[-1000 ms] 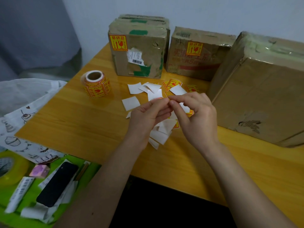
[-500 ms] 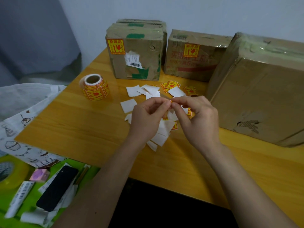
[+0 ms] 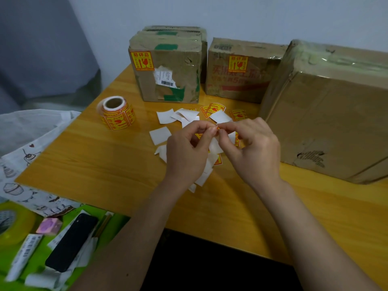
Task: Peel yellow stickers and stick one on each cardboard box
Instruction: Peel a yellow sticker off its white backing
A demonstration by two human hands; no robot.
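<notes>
Three cardboard boxes [image 3: 168, 78] on wooden table [image 3: 94, 164], against pale wall [image 3: 252, 15].

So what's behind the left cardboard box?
Behind the left cardboard box stands another box; only its top edge shows, and the rest is covered.

I pinch one small yellow-and-red sticker [image 3: 217, 131] on white backing between both thumbs and forefingers, above the table's middle. The yellow sticker roll [image 3: 116, 112] lies near the left edge. Three brown cardboard boxes line the far edge: left box [image 3: 165, 68] and middle box [image 3: 237, 70] each bear a sticker; right box [image 3: 327, 114] shows none.
</notes>
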